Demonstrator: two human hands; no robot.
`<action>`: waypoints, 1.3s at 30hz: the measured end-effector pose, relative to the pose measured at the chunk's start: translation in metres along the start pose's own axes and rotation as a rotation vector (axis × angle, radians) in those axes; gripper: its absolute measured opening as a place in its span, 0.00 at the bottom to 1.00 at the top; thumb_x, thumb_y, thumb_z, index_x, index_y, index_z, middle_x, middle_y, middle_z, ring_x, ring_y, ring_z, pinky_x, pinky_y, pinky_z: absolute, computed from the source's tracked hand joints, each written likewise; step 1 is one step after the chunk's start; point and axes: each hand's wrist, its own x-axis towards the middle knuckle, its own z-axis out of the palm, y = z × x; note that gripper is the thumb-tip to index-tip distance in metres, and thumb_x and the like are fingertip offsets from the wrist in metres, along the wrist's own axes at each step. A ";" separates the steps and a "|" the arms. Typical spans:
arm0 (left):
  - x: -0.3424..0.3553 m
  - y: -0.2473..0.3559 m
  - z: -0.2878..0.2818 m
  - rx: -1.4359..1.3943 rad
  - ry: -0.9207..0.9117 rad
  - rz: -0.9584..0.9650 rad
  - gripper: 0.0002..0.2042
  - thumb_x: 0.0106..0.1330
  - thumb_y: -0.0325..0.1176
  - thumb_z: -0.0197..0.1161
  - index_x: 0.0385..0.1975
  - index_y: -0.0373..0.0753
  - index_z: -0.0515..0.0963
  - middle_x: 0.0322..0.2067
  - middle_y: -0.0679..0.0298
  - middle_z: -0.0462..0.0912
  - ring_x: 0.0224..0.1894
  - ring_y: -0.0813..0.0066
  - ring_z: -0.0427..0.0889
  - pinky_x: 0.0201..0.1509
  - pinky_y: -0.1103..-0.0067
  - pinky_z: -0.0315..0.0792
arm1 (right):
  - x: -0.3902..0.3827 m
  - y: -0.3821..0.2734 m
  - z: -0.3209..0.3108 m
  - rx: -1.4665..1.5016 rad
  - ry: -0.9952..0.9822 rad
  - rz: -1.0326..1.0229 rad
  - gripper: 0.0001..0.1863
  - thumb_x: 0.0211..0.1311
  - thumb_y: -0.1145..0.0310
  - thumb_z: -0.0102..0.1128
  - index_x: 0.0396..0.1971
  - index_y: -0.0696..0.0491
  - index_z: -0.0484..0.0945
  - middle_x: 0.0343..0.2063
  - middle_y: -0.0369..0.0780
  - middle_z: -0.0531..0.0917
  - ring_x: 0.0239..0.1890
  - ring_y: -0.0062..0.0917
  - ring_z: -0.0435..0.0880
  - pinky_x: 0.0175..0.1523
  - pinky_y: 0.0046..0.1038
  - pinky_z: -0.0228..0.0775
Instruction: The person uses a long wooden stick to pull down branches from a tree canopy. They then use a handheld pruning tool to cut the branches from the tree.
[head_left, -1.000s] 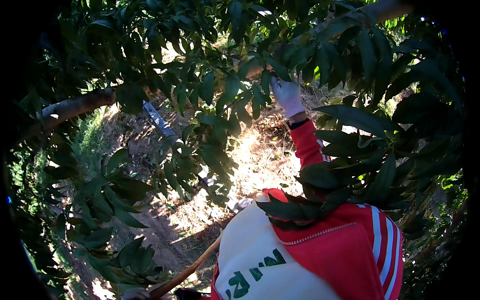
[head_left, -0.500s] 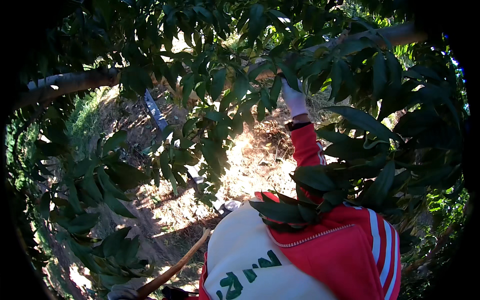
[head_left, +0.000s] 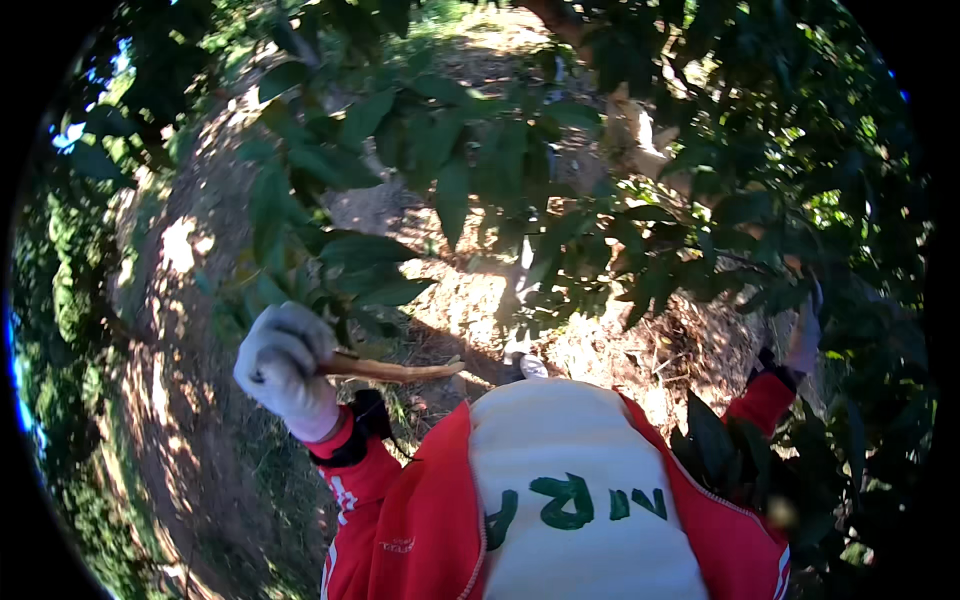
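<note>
Wooden stick (head_left: 400, 372) is ahead of my torso, to the left, free tip pointing right. My gloved left hand (head_left: 287, 362) is clamped round its other end, probably to leave the length clear. Leaves (head_left: 365, 265) hang just beyond. Right hand (head_left: 805, 332) is out wide amid foliage (head_left: 880, 330), presumably because branches crowd the middle; can't tell its grip.

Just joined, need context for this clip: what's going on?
A person in a red jacket stands among leafy branches. The gloved left hand is closed around a wooden stick, its free end pointing in front of the body. The right hand is out to the right among leaves; whether it grips anything can't be made out.
</note>
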 end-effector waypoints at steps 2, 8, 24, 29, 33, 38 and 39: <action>0.006 0.012 -0.008 0.042 0.032 -0.003 0.28 0.64 0.53 0.54 0.11 0.36 0.63 0.16 0.60 0.69 0.14 0.78 0.64 0.17 0.83 0.58 | 0.002 -0.029 0.025 0.123 -0.071 -0.060 0.09 0.62 0.64 0.52 0.36 0.53 0.74 0.30 0.38 0.79 0.32 0.28 0.78 0.39 0.28 0.68; -0.007 0.028 -0.034 0.129 -0.029 -0.093 0.22 0.63 0.46 0.56 0.14 0.33 0.70 0.17 0.61 0.72 0.17 0.81 0.69 0.21 0.84 0.60 | -0.054 -0.149 0.099 0.464 -0.348 -0.176 0.09 0.62 0.63 0.52 0.34 0.53 0.73 0.29 0.37 0.78 0.30 0.27 0.77 0.38 0.27 0.67; -0.043 0.063 -0.029 0.240 0.174 -0.021 0.24 0.64 0.47 0.54 0.12 0.34 0.70 0.15 0.61 0.72 0.14 0.79 0.68 0.18 0.84 0.59 | -0.118 -0.251 0.121 0.850 -0.814 -0.273 0.10 0.62 0.62 0.51 0.28 0.53 0.71 0.25 0.37 0.77 0.26 0.25 0.75 0.35 0.26 0.64; -0.051 0.075 -0.034 0.305 0.239 -0.003 0.22 0.63 0.44 0.54 0.12 0.34 0.70 0.15 0.60 0.72 0.14 0.79 0.68 0.17 0.83 0.59 | -0.135 -0.263 0.119 0.901 -0.920 -0.277 0.10 0.62 0.62 0.51 0.26 0.53 0.71 0.23 0.37 0.76 0.25 0.24 0.74 0.34 0.25 0.63; -0.060 0.074 -0.043 0.270 0.259 0.036 0.18 0.60 0.39 0.53 0.12 0.34 0.71 0.15 0.59 0.73 0.13 0.78 0.68 0.17 0.83 0.59 | -0.143 -0.272 0.116 0.916 -0.992 -0.271 0.11 0.61 0.61 0.51 0.25 0.53 0.70 0.22 0.37 0.76 0.24 0.24 0.73 0.33 0.24 0.62; -0.063 0.079 -0.060 0.190 0.157 -0.014 0.16 0.60 0.39 0.55 0.17 0.32 0.71 0.19 0.62 0.71 0.18 0.74 0.67 0.22 0.80 0.61 | -0.157 -0.286 0.112 0.936 -1.076 -0.259 0.12 0.61 0.61 0.51 0.23 0.53 0.70 0.21 0.37 0.75 0.23 0.23 0.73 0.32 0.24 0.61; -0.064 0.080 -0.063 0.185 0.166 -0.021 0.17 0.60 0.40 0.55 0.17 0.32 0.71 0.19 0.62 0.71 0.19 0.74 0.68 0.23 0.80 0.61 | -0.160 -0.292 0.109 0.937 -1.093 -0.269 0.13 0.61 0.61 0.51 0.22 0.53 0.70 0.21 0.37 0.75 0.23 0.23 0.73 0.32 0.24 0.61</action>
